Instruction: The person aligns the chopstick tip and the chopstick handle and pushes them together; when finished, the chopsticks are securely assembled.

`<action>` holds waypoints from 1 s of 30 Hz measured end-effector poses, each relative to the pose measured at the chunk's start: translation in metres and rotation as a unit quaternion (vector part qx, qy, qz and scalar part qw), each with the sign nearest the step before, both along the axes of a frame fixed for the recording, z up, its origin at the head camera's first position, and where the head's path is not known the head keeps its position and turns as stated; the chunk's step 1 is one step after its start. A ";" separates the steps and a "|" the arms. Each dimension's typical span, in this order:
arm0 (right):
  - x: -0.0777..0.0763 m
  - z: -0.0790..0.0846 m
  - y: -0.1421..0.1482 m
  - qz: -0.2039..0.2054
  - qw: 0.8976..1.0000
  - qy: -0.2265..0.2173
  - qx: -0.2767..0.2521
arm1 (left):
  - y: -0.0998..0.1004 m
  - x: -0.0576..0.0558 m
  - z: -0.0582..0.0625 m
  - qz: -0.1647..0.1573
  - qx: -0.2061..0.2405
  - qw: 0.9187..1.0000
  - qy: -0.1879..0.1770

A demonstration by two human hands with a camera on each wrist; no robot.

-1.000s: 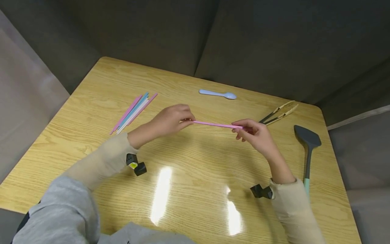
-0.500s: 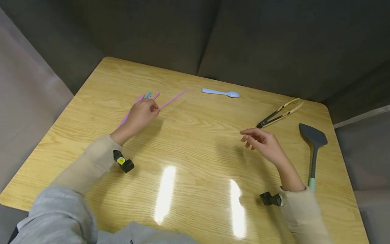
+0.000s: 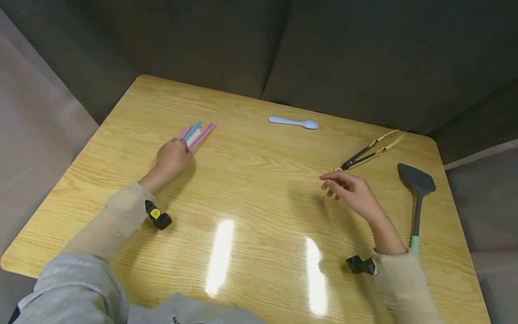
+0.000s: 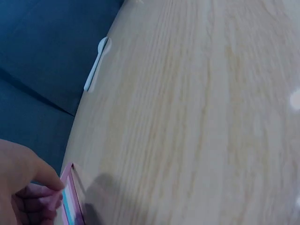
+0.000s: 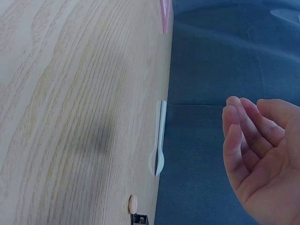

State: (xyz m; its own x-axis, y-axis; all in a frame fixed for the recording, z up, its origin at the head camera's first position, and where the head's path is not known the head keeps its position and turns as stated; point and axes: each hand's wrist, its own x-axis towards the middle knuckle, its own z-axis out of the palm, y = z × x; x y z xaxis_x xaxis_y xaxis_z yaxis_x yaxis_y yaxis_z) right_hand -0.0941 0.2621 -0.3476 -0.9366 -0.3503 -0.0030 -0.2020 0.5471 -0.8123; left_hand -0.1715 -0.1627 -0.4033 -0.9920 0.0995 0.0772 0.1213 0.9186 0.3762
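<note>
In the head view, my left hand (image 3: 171, 157) is at the near ends of a bundle of pink, blue and white straws (image 3: 193, 135). Its thumb and fingers close on a pink straw (image 3: 207, 131) along the right side of the bundle, and the palm hides the lower ends. The left wrist view has the curled fingers (image 4: 49, 178) right against the straws (image 4: 70, 199). My right hand (image 3: 350, 189) hovers over the table with loosely bent fingers and holds nothing, close to the near end of the tongs (image 3: 358, 157).
A pale blue spoon (image 3: 293, 122) lies near the table's back edge. On the right is a dark grey turner (image 3: 417, 180) with a mint handle. Dark curtains (image 3: 202, 45) stand behind the wooden table (image 3: 259, 193).
My left hand has carried the pink straw from between both hands leftward to the bundle, where it now lies beside the others. The right hand let go of its end and stayed nearly still.
</note>
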 end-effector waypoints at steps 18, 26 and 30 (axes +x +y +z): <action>0.002 -0.013 -0.002 0.010 0.999 -0.020 -0.024 | -0.006 -0.003 -0.015 0.023 -0.054 0.997 -0.046; 0.003 -0.020 0.000 -0.005 1.000 -0.031 0.000 | -0.004 -0.005 -0.011 0.012 -0.062 0.997 -0.041; -0.004 -0.023 0.000 -0.036 0.999 0.015 0.036 | 0.003 -0.012 -0.008 -0.050 -0.055 0.997 -0.006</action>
